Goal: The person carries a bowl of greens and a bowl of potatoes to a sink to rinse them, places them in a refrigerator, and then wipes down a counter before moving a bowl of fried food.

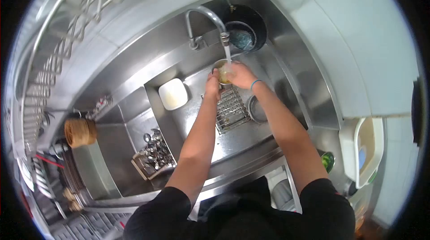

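Note:
My left hand (pixel 213 86) is closed on the near left side of a small round metal bowl (pixel 227 84). Yellowish matter, too blurred to name, shows inside it. My right hand (pixel 242 76), with a blue band at the wrist, reaches into the bowl from the right; its fingertips are smeared and partly hidden. Water runs from the curved faucet (pixel 225 38) down onto the bowl and the right hand. Just below both hands, a metal wire rack (pixel 232 110) lies on the sink floor. A round metal pan (pixel 256 109) sits beside it, partly behind my right forearm.
A white square dish (pixel 173 94) lies left in the sink basin. Further left, a box of spoons and other cutlery (pixel 154 155) stands in another basin. A black bucket (pixel 257 20) occupies the back right corner. To the right is a white plastic tub (pixel 358 150); a wire shelf (pixel 49 74) hangs left.

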The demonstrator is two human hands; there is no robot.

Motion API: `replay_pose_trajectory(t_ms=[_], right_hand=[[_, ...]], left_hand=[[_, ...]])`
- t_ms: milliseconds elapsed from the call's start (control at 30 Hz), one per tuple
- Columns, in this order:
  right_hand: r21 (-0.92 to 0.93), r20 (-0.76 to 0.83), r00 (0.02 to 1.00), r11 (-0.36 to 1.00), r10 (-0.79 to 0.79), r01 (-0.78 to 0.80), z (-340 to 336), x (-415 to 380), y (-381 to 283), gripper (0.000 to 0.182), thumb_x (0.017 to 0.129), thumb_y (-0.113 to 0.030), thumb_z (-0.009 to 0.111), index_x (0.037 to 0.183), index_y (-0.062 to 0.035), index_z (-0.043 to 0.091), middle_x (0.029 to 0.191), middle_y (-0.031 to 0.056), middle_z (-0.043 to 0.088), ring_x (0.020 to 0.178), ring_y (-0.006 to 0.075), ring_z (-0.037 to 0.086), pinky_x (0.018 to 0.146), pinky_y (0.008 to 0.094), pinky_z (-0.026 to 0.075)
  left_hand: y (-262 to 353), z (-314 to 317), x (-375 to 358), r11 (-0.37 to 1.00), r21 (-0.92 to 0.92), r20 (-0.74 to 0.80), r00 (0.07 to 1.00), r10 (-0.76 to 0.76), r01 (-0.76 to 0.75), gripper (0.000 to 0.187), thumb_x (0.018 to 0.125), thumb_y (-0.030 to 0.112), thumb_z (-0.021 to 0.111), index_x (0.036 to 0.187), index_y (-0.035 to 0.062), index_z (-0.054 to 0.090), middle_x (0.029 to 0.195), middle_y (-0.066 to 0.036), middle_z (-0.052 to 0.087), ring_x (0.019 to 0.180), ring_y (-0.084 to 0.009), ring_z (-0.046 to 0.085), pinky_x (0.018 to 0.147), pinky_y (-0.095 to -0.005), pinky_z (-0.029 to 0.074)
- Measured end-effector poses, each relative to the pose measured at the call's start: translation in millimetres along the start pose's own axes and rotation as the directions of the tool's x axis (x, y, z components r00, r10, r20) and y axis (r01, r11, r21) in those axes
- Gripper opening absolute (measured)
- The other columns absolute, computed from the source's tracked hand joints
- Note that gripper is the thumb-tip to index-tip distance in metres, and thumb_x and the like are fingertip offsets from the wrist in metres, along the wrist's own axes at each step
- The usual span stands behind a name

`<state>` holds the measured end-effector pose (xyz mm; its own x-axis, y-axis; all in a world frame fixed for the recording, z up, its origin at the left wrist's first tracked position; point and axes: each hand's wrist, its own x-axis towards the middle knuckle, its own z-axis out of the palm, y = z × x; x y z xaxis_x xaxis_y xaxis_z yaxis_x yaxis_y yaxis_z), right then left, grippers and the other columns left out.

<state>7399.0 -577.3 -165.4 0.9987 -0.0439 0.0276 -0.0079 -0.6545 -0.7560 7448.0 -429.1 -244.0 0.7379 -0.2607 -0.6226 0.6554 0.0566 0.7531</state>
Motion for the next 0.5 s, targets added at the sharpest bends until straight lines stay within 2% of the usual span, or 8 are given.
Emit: replay_pose_trajectory(t_ms=[33, 133, 233, 300, 400, 500], right_hand=[[0.061, 0.04, 0.995, 0.994, 0.089, -0.092, -6, 4, 0, 0.027, 0.088, -0.022, 0.062, 0.104, -0.0005, 0.068, 0.106, 0.0251, 0.07, 0.103, 0.0424, 0.066, 0.092, 0.049, 0.052], [0.052, 0.117, 0.982, 0.987, 0.145, -0.152, -1, 22, 21, 0.022, 0.09, -0.017, 0.059, 0.099, 0.0009, 0.069, 0.1, 0.0263, 0.069, 0.098, 0.0428, 0.067, 0.087, 0.0486, 0.053], [-0.097, 0.098, 0.994, 0.995, 0.043, -0.034, -1, 32, 26, 0.021, 0.09, -0.015, 0.058, 0.095, 0.0011, 0.07, 0.096, 0.027, 0.069, 0.092, 0.0433, 0.068, 0.083, 0.0482, 0.054], [-0.172, 0.094, 0.993, 0.984, 0.067, -0.05, -7, 34, 20, 0.021, 0.091, -0.013, 0.057, 0.1, 0.0004, 0.071, 0.097, 0.0244, 0.07, 0.09, 0.0409, 0.068, 0.083, 0.0458, 0.054], [-0.196, 0.168, 0.978, 0.976, 0.125, -0.091, -19, 37, 12, 0.021, 0.09, -0.011, 0.056, 0.099, -0.0007, 0.072, 0.1, 0.0247, 0.07, 0.094, 0.0413, 0.068, 0.084, 0.0464, 0.054], [-0.16, 0.219, 0.969, 0.984, 0.111, -0.076, -28, 36, 13, 0.021, 0.09, -0.011, 0.056, 0.099, -0.0018, 0.072, 0.103, 0.0246, 0.07, 0.099, 0.0414, 0.067, 0.085, 0.0471, 0.053]], left_hand=[[-9, 1, -2, 0.998, -0.058, 0.005, 1.0, 0.02, -0.02, 0.053, 0.102, 0.055, 0.047, 0.143, 0.0201, 0.044, 0.14, -0.006, 0.052, 0.126, -0.0259, 0.049, 0.092, -0.056, 0.047], [-22, 5, -6, 0.991, -0.128, 0.014, 0.999, 0.036, -0.034, 0.054, 0.103, 0.055, 0.045, 0.144, 0.0211, 0.042, 0.143, -0.006, 0.05, 0.128, -0.0264, 0.048, 0.092, -0.0563, 0.046], [-39, 0, 11, 0.969, -0.233, -0.018, 0.997, 0.078, -0.08, 0.054, 0.103, 0.056, 0.044, 0.144, 0.0202, 0.041, 0.144, -0.006, 0.049, 0.128, -0.0274, 0.049, 0.091, -0.0549, 0.047], [-42, 7, 7, 0.931, -0.349, -0.099, 0.992, 0.078, -0.108, 0.054, 0.103, 0.056, 0.044, 0.143, 0.0201, 0.042, 0.143, -0.006, 0.05, 0.126, -0.0275, 0.05, 0.089, -0.0535, 0.048], [-41, 8, -2, 0.982, -0.185, 0.0, 1.0, 0.028, -0.028, 0.053, 0.103, 0.055, 0.043, 0.144, 0.0205, 0.042, 0.142, -0.006, 0.051, 0.121, -0.0262, 0.053, 0.087, -0.0512, 0.049], [-42, 8, 2, 0.957, -0.288, -0.02, 0.999, -0.034, 0.027, 0.052, 0.103, 0.055, 0.044, 0.143, 0.0209, 0.042, 0.141, -0.005, 0.052, 0.119, -0.0256, 0.055, 0.086, -0.049, 0.05]])
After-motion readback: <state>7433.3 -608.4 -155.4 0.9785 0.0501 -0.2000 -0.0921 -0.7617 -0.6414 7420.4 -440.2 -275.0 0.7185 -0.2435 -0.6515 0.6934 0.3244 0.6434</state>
